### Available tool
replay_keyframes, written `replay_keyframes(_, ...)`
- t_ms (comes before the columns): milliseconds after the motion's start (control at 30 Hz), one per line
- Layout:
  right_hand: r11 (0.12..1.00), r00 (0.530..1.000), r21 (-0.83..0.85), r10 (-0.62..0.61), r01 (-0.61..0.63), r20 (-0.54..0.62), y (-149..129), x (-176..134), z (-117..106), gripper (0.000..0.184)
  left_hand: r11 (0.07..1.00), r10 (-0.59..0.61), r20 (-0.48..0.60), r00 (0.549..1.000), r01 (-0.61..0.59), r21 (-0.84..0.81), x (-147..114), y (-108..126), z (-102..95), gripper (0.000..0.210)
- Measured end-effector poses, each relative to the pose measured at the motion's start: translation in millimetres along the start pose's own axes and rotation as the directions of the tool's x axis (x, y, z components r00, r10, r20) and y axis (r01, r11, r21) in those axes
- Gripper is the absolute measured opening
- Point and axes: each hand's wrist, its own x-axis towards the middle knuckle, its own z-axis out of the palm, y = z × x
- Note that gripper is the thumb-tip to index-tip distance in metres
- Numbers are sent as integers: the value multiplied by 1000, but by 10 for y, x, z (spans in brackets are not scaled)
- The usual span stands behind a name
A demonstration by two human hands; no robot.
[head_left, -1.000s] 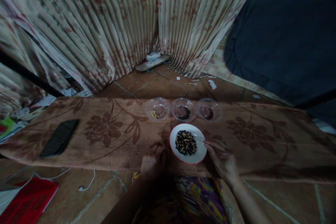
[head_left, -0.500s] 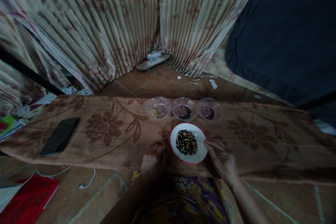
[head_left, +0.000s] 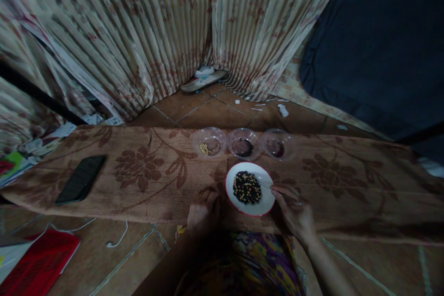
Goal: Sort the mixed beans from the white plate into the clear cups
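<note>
Striped curtains (head_left: 166, 32) hang at the far side above a tiled floor (head_left: 194, 113), where a skateboard (head_left: 204, 82) lies against their hems. Across the scene runs a long table (head_left: 180, 199) under a brown cloth patterned with flowers. Near its middle sits a white plate (head_left: 266, 202) with a red rim, and on it, toward the left, is a heap of mixed black and pale beans (head_left: 247, 188). The right hand (head_left: 293, 210) grips slim metal tweezers (head_left: 265, 184) at the plate's right side, their tips pointing left at the heap; whether they pinch a bean is too small to tell. The left hand (head_left: 203, 210) rests, fingers curled closed, on the near edge of the table, left of the plate. Just beyond the plate, three clear bowls stand in a row: a left bowl (head_left: 217, 141) with pale beans, a middle bowl (head_left: 239, 138) with black ones and a right bowl (head_left: 272, 138) with dark reddish contents. A dark phone (head_left: 81, 179) lies well apart at the left.
</note>
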Motion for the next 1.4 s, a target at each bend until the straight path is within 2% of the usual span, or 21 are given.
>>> replay_keyframes(267,996,995,72,67,-61,-73,-23,37,-27,24,1000,4,-14,1000,-4,5,0,7,-3,15)
replay_keyframes(400,988,988,131,99,-84,-119,-173,189,10,23,1000,13,-34,999,-13,6,-6,10,3,13)
replay_keyframes(567,965,985,263,56,-11,-164,-591,596,310,19,1000,13,-33,999,-13,23,-20,-13,31,12)
replay_keyframes(700,936,990,328,-104,131,-98,-832,934,658,18,999,23,-38,999,-22,29,-24,-32,49,11)
replay_keyframes(800,925,986,341,-158,168,-58,-876,1020,775,20,999,25,-42,999,-24,29,-26,-29,53,11)
replay_keyframes(867,935,983,305,-168,182,-73,-868,977,738,20,999,19,-36,999,-18,28,-28,-19,48,10)
replay_keyframes(967,958,984,240,-132,157,-119,-812,820,549,20,1000,5,-31,999,-4,31,-25,1,29,11)
replay_keyframes(1133,983,979,183,56,-20,-195,-513,480,163,22,1000,20,-42,999,-19,20,-7,13,3,12)
replay_keyframes(1267,989,983,108,114,-99,-143,-186,224,-25,25,1000,12,-33,999,-12,10,-11,5,18,13)
replay_keyframes(1400,993,993,25,117,-117,-17,-14,59,-76,26,1000,-9,-12,1000,9,27,-21,6,31,14)
